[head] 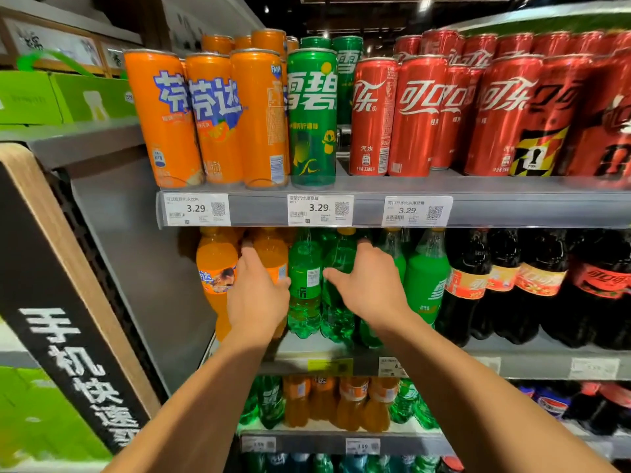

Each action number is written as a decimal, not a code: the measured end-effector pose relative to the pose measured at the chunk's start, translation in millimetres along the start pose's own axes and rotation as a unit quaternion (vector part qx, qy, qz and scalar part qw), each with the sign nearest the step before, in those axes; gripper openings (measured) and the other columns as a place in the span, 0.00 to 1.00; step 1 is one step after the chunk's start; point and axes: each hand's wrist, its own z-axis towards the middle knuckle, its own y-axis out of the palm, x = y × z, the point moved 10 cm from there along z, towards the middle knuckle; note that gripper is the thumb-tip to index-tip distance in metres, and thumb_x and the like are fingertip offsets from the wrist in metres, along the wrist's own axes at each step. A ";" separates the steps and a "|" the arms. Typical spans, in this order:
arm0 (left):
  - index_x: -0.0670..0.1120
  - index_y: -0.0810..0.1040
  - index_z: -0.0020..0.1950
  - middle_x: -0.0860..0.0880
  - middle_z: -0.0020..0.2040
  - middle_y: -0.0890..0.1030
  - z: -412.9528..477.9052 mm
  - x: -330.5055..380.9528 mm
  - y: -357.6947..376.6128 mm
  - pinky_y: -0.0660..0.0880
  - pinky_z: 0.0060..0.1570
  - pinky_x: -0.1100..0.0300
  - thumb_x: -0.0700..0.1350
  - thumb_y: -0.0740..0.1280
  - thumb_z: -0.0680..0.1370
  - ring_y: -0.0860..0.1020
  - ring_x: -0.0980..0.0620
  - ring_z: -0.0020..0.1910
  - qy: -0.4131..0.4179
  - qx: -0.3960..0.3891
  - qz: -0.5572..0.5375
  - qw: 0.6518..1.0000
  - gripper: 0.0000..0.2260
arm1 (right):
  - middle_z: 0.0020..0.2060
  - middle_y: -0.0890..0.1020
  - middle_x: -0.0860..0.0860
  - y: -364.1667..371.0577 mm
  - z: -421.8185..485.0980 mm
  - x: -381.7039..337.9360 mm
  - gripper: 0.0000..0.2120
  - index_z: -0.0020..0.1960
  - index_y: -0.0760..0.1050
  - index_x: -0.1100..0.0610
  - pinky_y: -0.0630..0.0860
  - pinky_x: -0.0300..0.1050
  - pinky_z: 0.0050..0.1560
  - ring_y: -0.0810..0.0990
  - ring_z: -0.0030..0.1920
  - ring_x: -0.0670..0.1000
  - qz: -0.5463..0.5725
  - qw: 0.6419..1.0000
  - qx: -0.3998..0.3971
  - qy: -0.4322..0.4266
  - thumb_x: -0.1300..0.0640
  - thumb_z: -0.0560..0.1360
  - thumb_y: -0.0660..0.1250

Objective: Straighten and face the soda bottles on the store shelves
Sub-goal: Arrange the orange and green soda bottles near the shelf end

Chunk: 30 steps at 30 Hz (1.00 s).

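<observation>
Orange plastic soda bottle (pixel 273 256), upright on the grey metal shelf (pixel 307 348), is gripped by our left hand (pixel 256 298); our right hand (pixel 370 291) wraps an upright green plastic bottle (pixel 341 259) farther right.

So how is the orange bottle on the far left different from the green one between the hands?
The orange bottle holds orange soda; the green bottle is green. The orange bottle shows its picture label; the green bottle shows its barcode. Both stand upright on the same shelf.
</observation>
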 end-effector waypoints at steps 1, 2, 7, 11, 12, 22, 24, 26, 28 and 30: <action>0.45 0.60 0.63 0.43 0.59 0.75 1.9 -0.8 -2.7 0.75 0.46 0.46 0.51 0.70 0.75 0.77 0.36 0.55 -0.002 -0.002 0.023 1.000 0.25 | 0.53 0.77 0.58 0.9 -0.7 -0.7 0.25 0.60 0.70 0.62 0.73 0.50 0.47 0.78 0.54 0.60 0.001 1.000 -0.002 -0.002 0.44 0.74 0.71; 0.45 0.61 0.62 0.43 0.57 0.76 3.1 0.0 -5.8 0.73 0.43 0.47 0.53 0.69 0.75 0.78 0.36 0.53 0.001 -0.003 0.049 0.999 0.24 | 0.56 0.76 0.58 1.3 -1.4 -1.7 0.26 0.62 0.70 0.62 0.74 0.51 0.50 0.78 0.56 0.60 0.000 1.000 -0.002 -0.004 0.45 0.75 0.71; 0.42 0.65 0.58 0.43 0.56 0.74 0.4 12.3 -17.0 0.67 0.39 0.50 0.56 0.67 0.77 0.78 0.37 0.51 0.034 0.009 0.152 0.988 0.21 | 0.58 0.75 0.59 2.6 -2.6 -7.1 0.26 0.64 0.69 0.62 0.75 0.52 0.55 0.77 0.58 0.61 -0.005 1.000 0.001 -0.010 0.46 0.76 0.70; 0.42 0.66 0.57 0.43 0.55 0.71 0.7 10.4 -20.2 0.68 0.36 0.50 0.59 0.66 0.76 0.79 0.36 0.46 0.057 0.038 0.186 0.980 0.23 | 0.58 0.75 0.59 2.7 -1.9 -7.0 0.24 0.64 0.68 0.62 0.75 0.53 0.54 0.77 0.58 0.62 -0.004 1.000 0.001 -0.006 0.48 0.77 0.69; 0.42 0.65 0.57 0.44 0.54 0.70 0.8 9.7 -20.2 0.68 0.37 0.49 0.59 0.66 0.76 0.79 0.36 0.45 0.057 0.039 0.183 0.981 0.23 | 0.58 0.75 0.59 2.9 -1.9 -6.7 0.23 0.64 0.68 0.61 0.75 0.53 0.54 0.77 0.58 0.62 -0.003 1.000 0.001 -0.004 0.48 0.77 0.69; 0.39 0.63 0.67 0.41 0.62 0.69 -3.7 9.7 -15.0 0.72 0.39 0.44 0.51 0.69 0.76 0.76 0.33 0.51 0.104 0.047 0.080 0.990 0.27 | 0.59 0.74 0.61 6.4 1.7 -8.1 0.23 0.64 0.67 0.62 0.74 0.54 0.56 0.77 0.59 0.64 -0.015 1.000 -0.014 -0.001 0.49 0.77 0.69; 0.39 0.63 0.67 0.42 0.62 0.69 -2.2 8.1 -14.4 0.72 0.41 0.43 0.51 0.70 0.76 0.75 0.34 0.52 0.104 0.047 0.059 0.992 0.27 | 0.60 0.74 0.61 7.5 4.1 -9.8 0.24 0.66 0.67 0.62 0.74 0.54 0.57 0.76 0.60 0.65 -0.020 1.000 -0.022 0.000 0.50 0.78 0.69; 0.40 0.64 0.65 0.42 0.60 0.69 -0.8 6.9 -13.6 0.72 0.43 0.42 0.50 0.70 0.76 0.75 0.33 0.52 0.097 0.045 0.050 0.993 0.25 | 0.62 0.74 0.62 8.9 6.4 -11.9 0.25 0.67 0.67 0.63 0.74 0.54 0.57 0.76 0.61 0.65 -0.024 0.999 -0.027 -0.004 0.50 0.77 0.69; 0.40 0.65 0.63 0.42 0.59 0.69 1.4 6.9 -13.8 0.72 0.45 0.41 0.49 0.70 0.76 0.74 0.33 0.52 0.086 0.040 0.055 0.994 0.23 | 0.62 0.74 0.62 9.7 8.5 -13.0 0.25 0.66 0.67 0.63 0.74 0.53 0.57 0.76 0.60 0.66 -0.028 0.999 -0.029 -0.007 0.50 0.77 0.69; 0.39 0.66 0.60 0.41 0.58 0.69 2.8 9.2 -16.1 0.72 0.46 0.42 0.50 0.69 0.77 0.74 0.33 0.51 0.090 0.039 0.072 0.993 0.20 | 0.62 0.74 0.62 9.7 9.3 -13.0 0.25 0.66 0.68 0.63 0.74 0.52 0.56 0.76 0.60 0.65 -0.032 0.999 -0.028 -0.009 0.49 0.77 0.69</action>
